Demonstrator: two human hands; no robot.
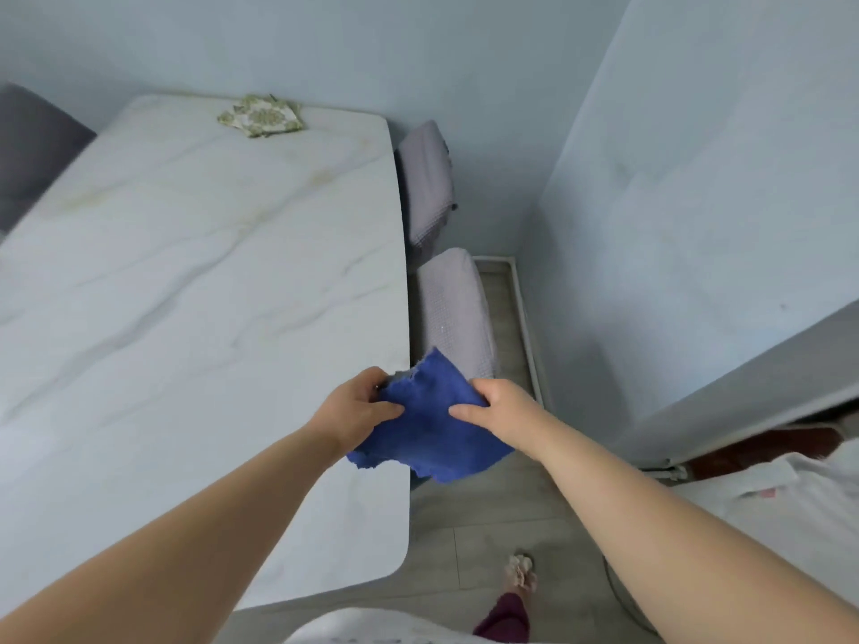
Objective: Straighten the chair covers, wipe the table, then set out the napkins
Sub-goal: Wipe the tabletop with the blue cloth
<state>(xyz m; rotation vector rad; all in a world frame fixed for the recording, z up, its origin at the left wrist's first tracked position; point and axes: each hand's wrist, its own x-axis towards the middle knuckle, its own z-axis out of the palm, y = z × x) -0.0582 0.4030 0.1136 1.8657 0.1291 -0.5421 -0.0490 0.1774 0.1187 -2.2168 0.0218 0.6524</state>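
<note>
A blue cloth point(430, 429) hangs spread between my two hands above the right edge of the white marble table point(186, 281). My left hand point(358, 409) pinches its left side, and my right hand point(499, 411) grips its right side. A pile of green patterned napkins point(261, 116) lies at the table's far end. Two chairs with grey covers stand along the table's right side, the near chair point(458, 313) just beyond the cloth and the far chair point(425, 178) behind it.
A dark grey chair point(32, 146) stands at the table's far left. A pale wall point(697, 202) rises close on the right, leaving a narrow strip of floor point(488, 541). My slippered foot point(520, 574) is on that floor.
</note>
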